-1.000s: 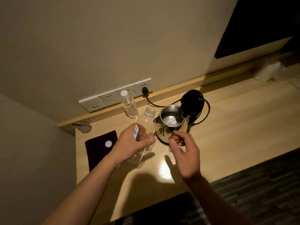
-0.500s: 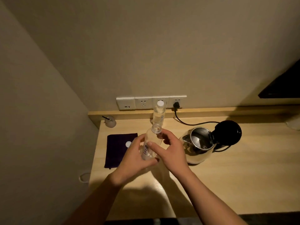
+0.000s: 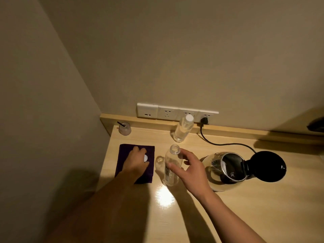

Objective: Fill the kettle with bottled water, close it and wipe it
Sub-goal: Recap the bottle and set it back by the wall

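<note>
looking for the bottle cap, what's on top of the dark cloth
The left hand lies on the dark cloth, a white cap showing at its fingers. Whether they grip it, and what lies beneath the hand, is hidden.

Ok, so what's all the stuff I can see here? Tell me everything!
empty bottle: 1, clear, uncapped, standing mid-desk
full bottle: 1, clear with white cap, at the back by the sockets
kettle: 1, steel, black lid open, right of the empty bottle
cloth: 1, dark purple, left on the desk
bottle cap: 1, white, on the cloth
small jar: 1, frosted, black stick in it, back left corner
sockets: white row, on the wall
cord: 1, black, plugged in
desk: 1, light wood
left hand: on the cloth, fingers at the cap
right hand: fingers spread by the empty bottle
</note>
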